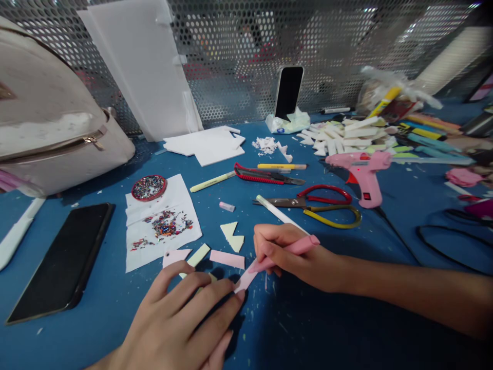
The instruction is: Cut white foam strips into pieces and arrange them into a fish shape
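Observation:
My right hand (pixel 283 246) is closed around a pink marker (pixel 306 244), its tip end on a pale pink strip (pixel 245 280). With my left hand (pixel 188 313) I grip the strip's near end between the fingertips. Just beyond my left fingers lie another pink strip (pixel 227 258), a pale yellow strip (pixel 199 255) and a pink piece with a small hole (pixel 176 256). A notched pale yellow piece (pixel 232 237) and a small pink marker cap (pixel 227 206) sit farther out. Beside my right hand rests a white pen-like stick (pixel 280 212).
Red-and-yellow-handled scissors (pixel 327 205), a red cutter knife (pixel 265 175) and a pink glue gun (pixel 364 172) lie beyond my right hand. Left are a black phone (pixel 61 262), glittery bits on white paper (pixel 169 223) and a backpack (pixel 50 118). Another phone (pixel 289 91) stands at the back.

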`<state>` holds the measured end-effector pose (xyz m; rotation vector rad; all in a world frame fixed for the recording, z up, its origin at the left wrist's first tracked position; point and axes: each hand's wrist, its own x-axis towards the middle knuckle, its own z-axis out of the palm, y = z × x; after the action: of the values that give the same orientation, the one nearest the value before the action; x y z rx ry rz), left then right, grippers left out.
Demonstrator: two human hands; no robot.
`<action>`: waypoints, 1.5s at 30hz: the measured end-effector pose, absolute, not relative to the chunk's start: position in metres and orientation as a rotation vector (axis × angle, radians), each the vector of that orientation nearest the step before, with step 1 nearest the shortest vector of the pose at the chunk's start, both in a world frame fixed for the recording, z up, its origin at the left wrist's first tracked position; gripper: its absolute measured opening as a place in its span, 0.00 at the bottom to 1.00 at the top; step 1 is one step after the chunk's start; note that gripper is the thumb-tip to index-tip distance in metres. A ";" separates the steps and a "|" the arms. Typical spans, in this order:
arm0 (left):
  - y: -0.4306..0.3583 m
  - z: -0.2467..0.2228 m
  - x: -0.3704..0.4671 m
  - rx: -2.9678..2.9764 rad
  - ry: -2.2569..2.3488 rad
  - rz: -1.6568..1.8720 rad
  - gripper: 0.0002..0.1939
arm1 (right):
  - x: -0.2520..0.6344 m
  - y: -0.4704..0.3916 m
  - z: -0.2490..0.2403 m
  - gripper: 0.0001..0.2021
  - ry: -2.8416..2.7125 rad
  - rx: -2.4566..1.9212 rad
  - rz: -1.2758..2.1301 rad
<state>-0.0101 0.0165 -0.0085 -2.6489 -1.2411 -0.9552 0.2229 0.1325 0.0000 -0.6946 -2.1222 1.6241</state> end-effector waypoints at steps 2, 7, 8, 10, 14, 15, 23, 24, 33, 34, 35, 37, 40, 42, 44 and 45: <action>0.017 -0.009 -0.010 -2.642 -1.229 -0.951 0.16 | 0.224 0.132 0.000 0.21 -2.137 -0.697 1.606; 0.019 -0.009 -0.008 -2.627 -1.203 -0.982 0.16 | 0.225 0.133 0.000 0.17 -2.162 -0.595 1.615; 0.019 -0.008 -0.007 -2.626 -1.197 -0.990 0.16 | 0.225 0.133 0.000 0.15 -2.193 -0.572 1.617; 0.018 -0.006 -0.007 -2.645 -1.221 -0.961 0.15 | 0.225 0.133 0.000 0.13 -2.267 -0.561 1.604; 0.017 -0.002 -0.008 -2.687 -1.248 -0.875 0.14 | 0.223 0.132 0.002 0.12 -2.328 -0.610 1.610; 0.017 -0.001 -0.008 -2.684 -1.238 -0.882 0.14 | 0.223 0.132 0.002 0.12 -2.324 -0.619 1.618; 0.016 -0.003 -0.008 -2.693 -1.263 -0.892 0.14 | 0.224 0.135 0.001 0.15 -2.241 -0.596 1.770; 0.015 -0.003 -0.008 -2.696 -1.261 -0.891 0.14 | 0.224 0.135 0.001 0.14 -2.222 -0.598 1.780; 0.018 0.001 -0.007 -2.703 -1.264 -0.902 0.14 | 0.224 0.135 0.000 0.14 -2.218 -0.611 1.791; 0.018 0.000 -0.007 -2.708 -1.264 -0.897 0.14 | 0.224 0.135 0.000 0.14 -2.227 -0.627 1.778; 0.018 -0.001 -0.007 -2.710 -1.261 -0.895 0.14 | 0.224 0.135 0.000 0.14 -2.239 -0.633 1.777; 0.017 -0.003 -0.008 -2.701 -1.261 -0.899 0.14 | 0.224 0.136 -0.001 0.15 -2.231 -0.623 1.815; 0.015 -0.003 -0.009 -2.686 -1.255 -0.913 0.14 | 0.223 0.137 -0.001 0.14 -2.182 -0.628 1.835; 0.016 -0.002 -0.009 -2.688 -1.267 -0.903 0.14 | 0.222 0.137 -0.001 0.13 -2.213 -0.646 1.790; 0.017 -0.001 -0.008 -2.691 -1.269 -0.899 0.15 | 0.222 0.137 -0.001 0.13 -2.238 -0.641 1.799; 0.017 -0.001 -0.008 -2.687 -1.262 -0.904 0.15 | 0.223 0.136 -0.001 0.14 -2.229 -0.636 1.821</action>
<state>-0.0082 0.0173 -0.0008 -2.6872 -1.2625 -0.9035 0.2225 0.1363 -0.0009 -0.6357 -2.2288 1.8210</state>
